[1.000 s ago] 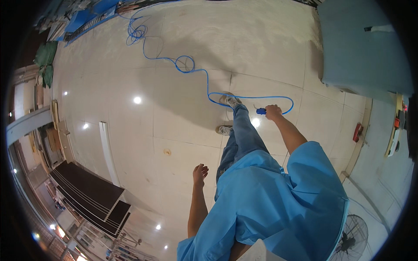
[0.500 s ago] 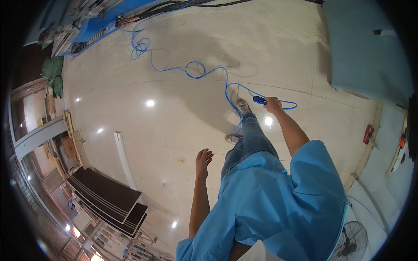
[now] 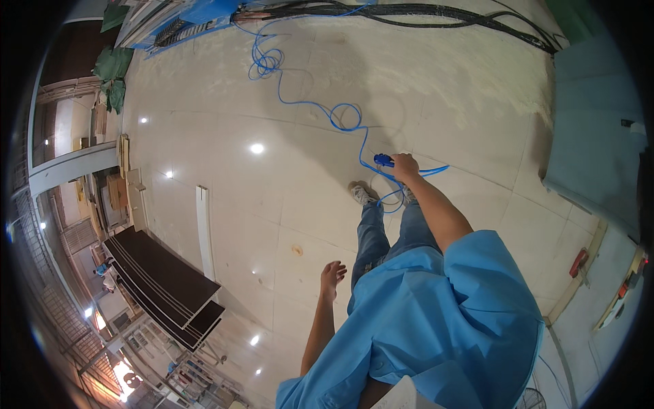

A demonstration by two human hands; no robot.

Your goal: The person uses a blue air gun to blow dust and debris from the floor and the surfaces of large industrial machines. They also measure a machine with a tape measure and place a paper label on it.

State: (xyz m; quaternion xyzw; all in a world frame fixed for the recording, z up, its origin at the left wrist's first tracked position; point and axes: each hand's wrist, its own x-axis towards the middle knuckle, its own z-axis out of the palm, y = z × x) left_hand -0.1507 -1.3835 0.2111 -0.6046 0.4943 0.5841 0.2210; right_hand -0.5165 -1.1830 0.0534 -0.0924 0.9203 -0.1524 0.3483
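My right hand (image 3: 406, 167) is wrapped round a small blue hand tool (image 3: 383, 160) that looks like an air blow gun, held out in front of my legs. A thin blue hose (image 3: 346, 117) runs from near that hand and winds in loops across the floor to the far left. Part of the hose bends out to the right of the hand and passes by my shoes. My left hand (image 3: 333, 275) hangs beside my left thigh, empty, with its fingers loosely apart. My fingers hide most of the tool's grip.
Thick black cables (image 3: 409, 10) lie along the far edge. On the left are a dark panel stack (image 3: 163, 279), a white strip (image 3: 204, 228) and a green cloth (image 3: 112, 68). A grey-blue cabinet (image 3: 599, 129) stands at right; a red-handled tool (image 3: 578, 262) lies nearer.
I have taken a step, and my left foot is now in front. The blue tool has shifted left and nearer my feet. More of the black cables shows at the far edge.
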